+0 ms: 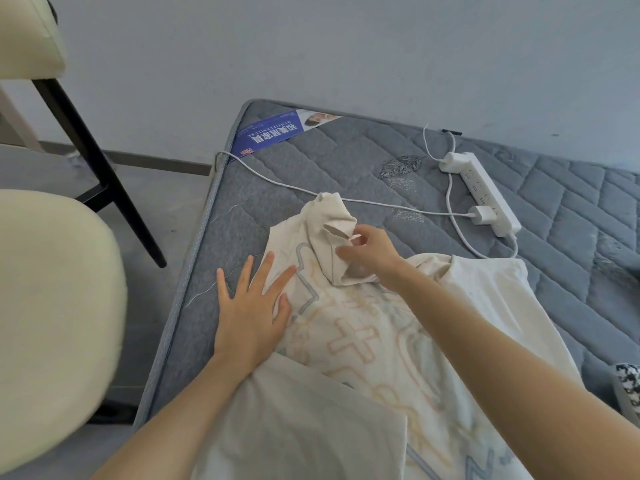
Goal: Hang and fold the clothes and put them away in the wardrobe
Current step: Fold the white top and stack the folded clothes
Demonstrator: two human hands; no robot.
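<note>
On the grey quilted mattress [346,161], the cream printed T-shirt [363,341] lies spread out on the near side. The left hand [251,313], fingers straight, presses its left edge. The right hand [372,252] pinches the folded-over sleeve [329,230]. Risk: the sleeve is bunched and may crease or spring back if released unsmoothed. The white power strip [481,192] and its white cable [298,185] lie just beyond the shirt and are liable to snag the cloth.

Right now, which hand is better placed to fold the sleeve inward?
Probably the right hand: it pinches the sleeve, while the left hand lies flat, pinning the shirt.
</note>
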